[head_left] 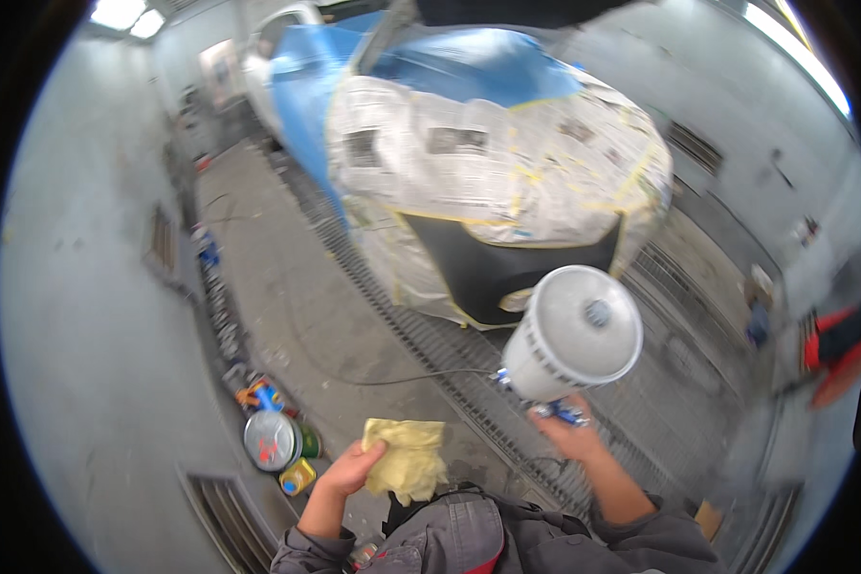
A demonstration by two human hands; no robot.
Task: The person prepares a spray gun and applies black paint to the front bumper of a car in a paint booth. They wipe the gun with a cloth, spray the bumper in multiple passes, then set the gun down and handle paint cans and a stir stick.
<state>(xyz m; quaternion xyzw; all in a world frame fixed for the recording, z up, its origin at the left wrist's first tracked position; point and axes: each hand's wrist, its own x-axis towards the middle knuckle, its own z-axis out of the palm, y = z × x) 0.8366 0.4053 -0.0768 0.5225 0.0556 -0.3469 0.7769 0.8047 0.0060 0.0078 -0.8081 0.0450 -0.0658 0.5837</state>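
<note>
A crumpled pale yellow cloth (407,461) is pinched in my left hand (356,466), its lower part hanging loose in front of my body. My right hand (574,435) is closed round the handle of a spray gun (560,412). Most of the gun is hidden under its large whitish cup (584,325), which has a round lid with a small cap in the middle. From the gun's front side a thin dark hose (411,379) runs left over the floor. Beyond the cup stands a car (430,163) masked with newspaper, yellow tape and blue film; a dark panel (507,268) at its near end is uncovered.
Along the left wall stand a lidded can (271,440), a small yellow container (298,476) and several bottles. Floor grating (411,330) runs beside the car. Wall vents (225,521) sit low on the left. A red and dark object (837,354) is at the right wall.
</note>
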